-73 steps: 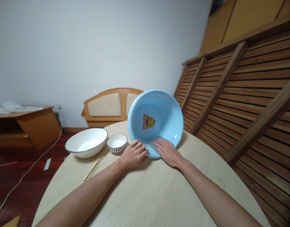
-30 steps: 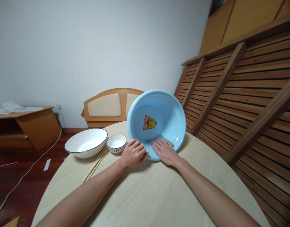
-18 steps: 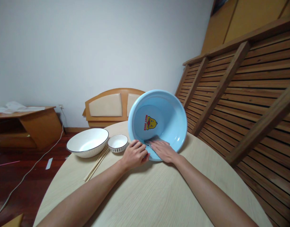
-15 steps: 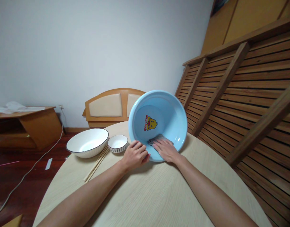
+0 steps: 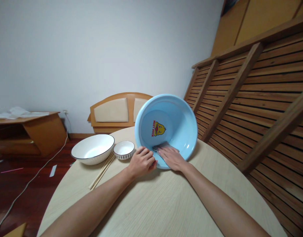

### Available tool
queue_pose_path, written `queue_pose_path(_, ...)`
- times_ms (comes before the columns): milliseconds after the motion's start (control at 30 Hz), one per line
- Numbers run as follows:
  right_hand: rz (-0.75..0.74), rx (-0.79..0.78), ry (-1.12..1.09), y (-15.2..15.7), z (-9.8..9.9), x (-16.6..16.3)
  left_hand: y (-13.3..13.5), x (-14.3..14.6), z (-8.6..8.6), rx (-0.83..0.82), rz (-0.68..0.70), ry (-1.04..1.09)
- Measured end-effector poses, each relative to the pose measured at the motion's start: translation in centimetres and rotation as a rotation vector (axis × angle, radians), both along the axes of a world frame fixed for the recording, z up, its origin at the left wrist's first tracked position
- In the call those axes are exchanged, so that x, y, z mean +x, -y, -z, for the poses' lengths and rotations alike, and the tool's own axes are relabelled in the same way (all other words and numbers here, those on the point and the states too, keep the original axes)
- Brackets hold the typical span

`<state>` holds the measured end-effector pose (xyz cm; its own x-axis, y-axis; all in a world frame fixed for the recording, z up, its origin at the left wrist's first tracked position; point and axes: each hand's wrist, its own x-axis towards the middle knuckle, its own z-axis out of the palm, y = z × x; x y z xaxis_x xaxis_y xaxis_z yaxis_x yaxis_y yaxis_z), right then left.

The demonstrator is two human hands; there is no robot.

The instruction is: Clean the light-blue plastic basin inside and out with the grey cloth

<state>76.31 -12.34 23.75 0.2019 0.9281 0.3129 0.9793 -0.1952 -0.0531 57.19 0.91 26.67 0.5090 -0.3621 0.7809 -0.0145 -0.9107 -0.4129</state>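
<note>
A light blue plastic basin (image 5: 183,115) with a yellow duck print stands tipped on its side, its mouth facing me. My left hand (image 5: 142,161) is closed round the basin's near left rim. Inside the basin, my right hand (image 5: 171,158) lies flat with fingers stretched over a dark grey patterned cloth (image 5: 163,144), pressing it against the lower inner wall. The palm covers part of the cloth. Left of my left hand sits a small white bowl (image 5: 124,148) with dark marks round its side.
On the round wooden table (image 5: 151,204), a large white bowl (image 5: 93,149) and several wooden chopsticks (image 5: 103,171) lie to the left. A slatted wooden frame (image 5: 242,98) leans along the right side. A cable (image 5: 34,176) crosses the floor at left.
My right hand and the cloth have slid slightly left along the basin's inner wall. My left hand keeps its hold on the rim. The view has shifted a little.
</note>
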Motion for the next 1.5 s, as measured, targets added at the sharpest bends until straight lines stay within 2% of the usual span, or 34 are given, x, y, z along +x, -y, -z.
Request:
queue_pose_path(133, 0.123, -0.051, 0.006, 0.6, -0.5, 0.3, 0.0, 0.2, -0.1, -0.010, 0.000, 0.008)
queue_pose_path(300, 0.020, -0.043, -0.134, 0.7, -1.8, -1.2, -0.4, 0.1, -0.6, -0.002, -0.002, 0.056)
queue_pose_path(433, -0.022, -0.032, -0.173, 0.9, -2.1, -1.1, -0.8, 0.0, -1.0, 0.009, 0.009, 0.078)
queue_pose_path(600, 0.164, -0.104, -0.039, 1.4, -2.5, -0.1, -0.5, 0.0, -1.5, -0.017, 0.038, 0.088)
queue_pose_path(700, 0.196, -0.151, -0.045, 1.5, -3.4, -0.5, -0.2, 0.0, -2.1, -0.044, 0.048, 0.104)
queue_pose_path(933, -0.160, -0.165, -0.397, 0.5, -4.8, -3.4, -0.1, -0.5, -3.4, -0.107, 0.009, 0.145)
queue_pose_path(1033, -0.227, -0.164, -0.431, 0.4, -5.0, -3.7, -0.2, -0.6, -3.6, -0.120, 0.015, 0.150)
queue_pose_path(1133, -0.150, -0.217, -0.376, 0.9, -5.4, -3.1, -0.2, -0.5, -3.7, -0.114, 0.015, 0.144)
queue_pose_path(1367, 0.194, -0.278, -0.089, 2.4, -6.0, -1.4, 0.0, -0.5, -3.7, -0.106, 0.015, 0.121)
queue_pose_path(1500, 0.134, -0.294, -0.169, 2.1, -5.8, -2.0, 0.1, -0.5, -3.6, -0.100, 0.020, 0.126)
